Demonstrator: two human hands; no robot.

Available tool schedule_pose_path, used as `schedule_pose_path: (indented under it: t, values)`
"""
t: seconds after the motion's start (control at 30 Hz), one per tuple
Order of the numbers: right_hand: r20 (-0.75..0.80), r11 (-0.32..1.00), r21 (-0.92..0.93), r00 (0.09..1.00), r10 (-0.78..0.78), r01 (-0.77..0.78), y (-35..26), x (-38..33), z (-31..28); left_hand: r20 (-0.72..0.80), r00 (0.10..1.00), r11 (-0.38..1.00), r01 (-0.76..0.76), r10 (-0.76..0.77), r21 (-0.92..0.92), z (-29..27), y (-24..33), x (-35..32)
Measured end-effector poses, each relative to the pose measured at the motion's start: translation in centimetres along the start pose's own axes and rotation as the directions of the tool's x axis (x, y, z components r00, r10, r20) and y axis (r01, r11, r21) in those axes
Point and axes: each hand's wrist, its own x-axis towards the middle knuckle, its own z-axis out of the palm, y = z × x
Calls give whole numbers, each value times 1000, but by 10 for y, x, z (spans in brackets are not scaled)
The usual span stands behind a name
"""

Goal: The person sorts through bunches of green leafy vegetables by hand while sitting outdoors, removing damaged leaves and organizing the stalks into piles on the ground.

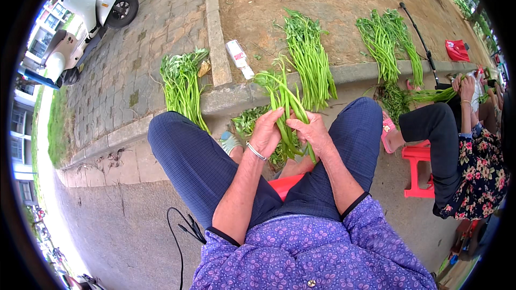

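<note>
Above my lap, between my knees, my left hand and my right hand are both closed around long green leafy stems. The hands are close together, thumbs and fingers pinching the stems. Leaf tips point up and away from me, while the thick ends hang below my hands. Loose leafy greens lie on the ground below, partly hidden by my hands and legs. Beyond my knees, one bunch of stems leans on the curb at left, and a larger bunch lies across it ahead.
A white plastic bottle lies by the curb. Further right are more stem bunches, a black pole and a red bag. A co-worker beside a red stool handles greens. A scooter stands far left; a black cable hangs near my left side.
</note>
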Motion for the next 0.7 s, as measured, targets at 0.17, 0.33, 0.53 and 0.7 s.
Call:
schedule_pose_path:
  t: [0.17, 0.33, 0.53, 0.7]
  values:
    - [15, 993, 107, 999, -43, 41, -2, 1, -1, 127, 992, 988, -5, -15, 153, -17, 4, 3]
    - [-86, 964, 262, 996, -16, 38, 4, 12, -14, -220, 976, 940, 79, -5, 333, -13, 10, 0]
    - [-73, 882, 470, 995, 69, -27, 4, 15, -27, -253, 965, 952, 12, 69, 305, -17, 22, -2]
    - [-92, 924, 380, 992, 84, -43, 5, 14, -27, -241, 969, 984, -17, 60, 175, -20, 20, 0]
